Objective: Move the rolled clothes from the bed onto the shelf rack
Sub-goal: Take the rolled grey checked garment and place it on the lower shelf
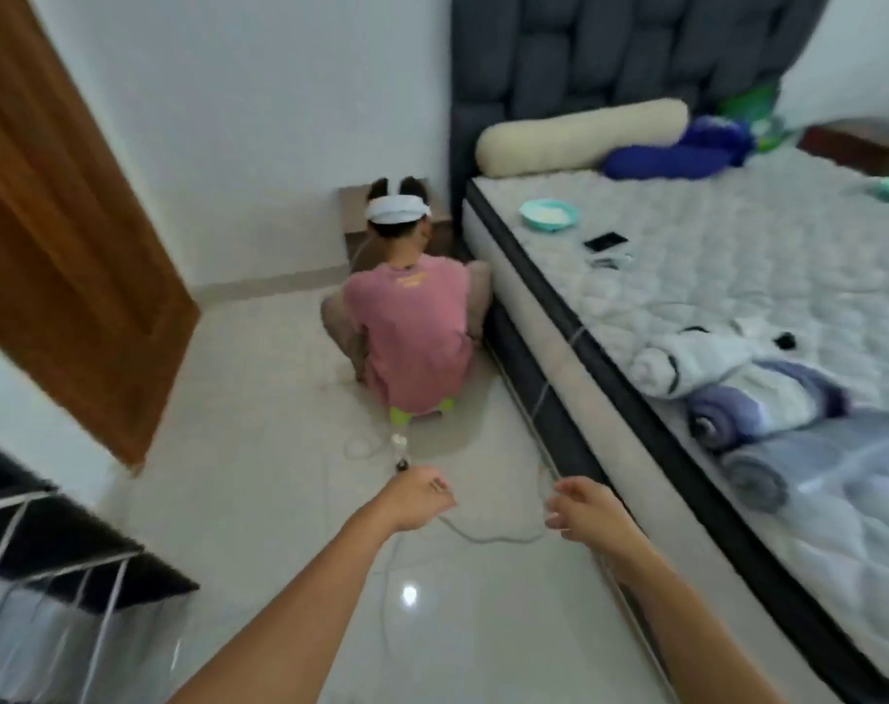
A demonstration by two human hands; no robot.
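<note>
Three rolled clothes lie side by side near the bed's [736,256] front edge: a white roll [686,363], a purple-and-white roll [752,403] and a grey-blue roll [797,464]. The shelf rack [76,551], black shelves on a white metal frame, stands at the lower left. My left hand [419,497] reaches out over the floor with its fingers curled in. My right hand [584,508] hovers beside the bed's edge, left of the rolls, fingers loosely apart and holding nothing. The frame is blurred.
A person in a pink shirt [412,327] crouches on the floor ahead, beside the bed. A white cable [483,536] trails across the tiles under my hands. A brown door [61,221] stands at the left. The mattress bears a bolster [579,137], a teal bowl [549,214] and a phone [604,241].
</note>
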